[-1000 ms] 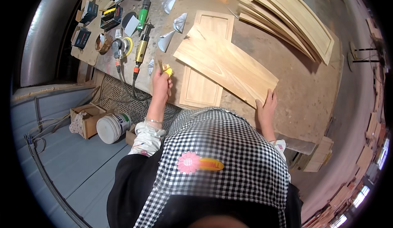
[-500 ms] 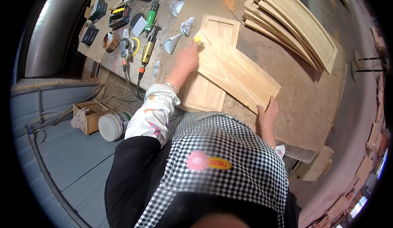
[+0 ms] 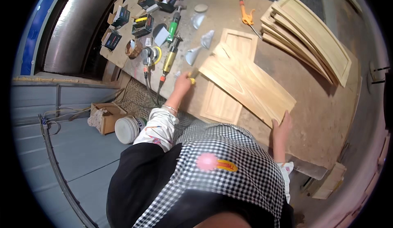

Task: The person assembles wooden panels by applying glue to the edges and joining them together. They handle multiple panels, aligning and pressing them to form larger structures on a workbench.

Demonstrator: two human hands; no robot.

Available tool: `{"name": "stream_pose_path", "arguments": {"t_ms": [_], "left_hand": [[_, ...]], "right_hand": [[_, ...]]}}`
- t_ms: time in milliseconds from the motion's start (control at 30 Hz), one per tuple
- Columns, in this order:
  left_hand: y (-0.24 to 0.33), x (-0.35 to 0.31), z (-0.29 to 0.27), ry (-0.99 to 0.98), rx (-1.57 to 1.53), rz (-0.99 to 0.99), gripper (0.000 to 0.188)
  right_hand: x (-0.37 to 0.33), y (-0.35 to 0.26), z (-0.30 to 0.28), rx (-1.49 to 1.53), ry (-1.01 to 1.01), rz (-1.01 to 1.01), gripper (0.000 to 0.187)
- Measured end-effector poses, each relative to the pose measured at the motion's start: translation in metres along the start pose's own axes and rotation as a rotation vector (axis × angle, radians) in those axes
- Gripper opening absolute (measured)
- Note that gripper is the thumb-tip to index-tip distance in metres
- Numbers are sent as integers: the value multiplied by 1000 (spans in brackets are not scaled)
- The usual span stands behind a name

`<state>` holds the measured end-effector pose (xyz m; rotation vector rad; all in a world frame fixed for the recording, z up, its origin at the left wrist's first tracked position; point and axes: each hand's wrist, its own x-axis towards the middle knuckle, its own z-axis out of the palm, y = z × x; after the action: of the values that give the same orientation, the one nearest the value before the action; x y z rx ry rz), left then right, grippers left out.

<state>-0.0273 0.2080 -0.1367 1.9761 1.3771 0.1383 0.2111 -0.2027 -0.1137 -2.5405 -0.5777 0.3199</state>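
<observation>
My left hand is closed round a small yellow pad, mostly hidden by the fingers, off the left end of a flat wooden panel. That panel lies slantwise across a second wooden panel, which has a grooved border. At the near right corner of the upper panel, my right hand grips the edge, thumb and fingers on either side of the corner. Folded pieces of grey sandpaper lie on the table beyond my left hand.
A stack of framed wooden panels stands at the far right, beside an orange air blow gun. On the left lie a green air grinder, a yellow one, a round sander and several small boxes. Their hoses hang over the table edge.
My left hand has come off the upper panel's left end and moved toward me with the yellow pad. My right hand stays at the panel's corner. The whole view has shifted.
</observation>
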Motion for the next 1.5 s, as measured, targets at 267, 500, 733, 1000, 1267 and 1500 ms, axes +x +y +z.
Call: {"name": "stream_pose_path", "arguments": {"t_ms": [267,500,733,1000,1267,1500], "left_hand": [[8,36,-65,301,-35,498,23],[-136,148,-240,620,57,-29,26],[-244,266,-283,406,580,271,25],[-248,297,-277,270,739,95,21],[-227,276,-288,437,799,153,26],[-210,211,-313,627,373,9,26]], "right_hand": [[-9,-36,13,-323,-5,100,67],[-13,-111,87,-327,133,94,60],[-20,-140,112,954,504,740,31],[9,-114,120,1750,586,1096,39],[18,-109,121,1576,478,1108,37],[39,-186,99,1831,699,837,43]]}}
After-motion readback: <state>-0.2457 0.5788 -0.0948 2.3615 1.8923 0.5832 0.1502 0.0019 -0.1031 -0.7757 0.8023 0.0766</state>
